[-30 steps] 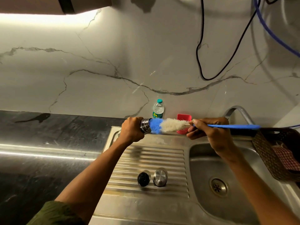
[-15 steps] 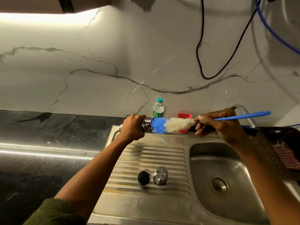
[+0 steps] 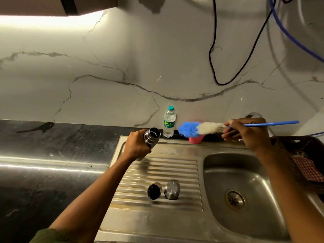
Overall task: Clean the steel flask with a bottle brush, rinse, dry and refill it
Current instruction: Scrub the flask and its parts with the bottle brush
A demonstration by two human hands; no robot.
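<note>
Flask sits in my left hand, fingers wrapped round it, over the far left of the draining board. I tip its open mouth to the right so the brush can go in. My right hand pinches the bottle brush by its blue handle, just clear of the mouth. I can't tell if water is inside; it looks dark. Two caps wait nearer me, and the sink bowl looks dry.

Sitting in view: one steel flask, one bottle brush, two caps (one black, one steel), one water bottle, one pink cup, two hands.
</note>
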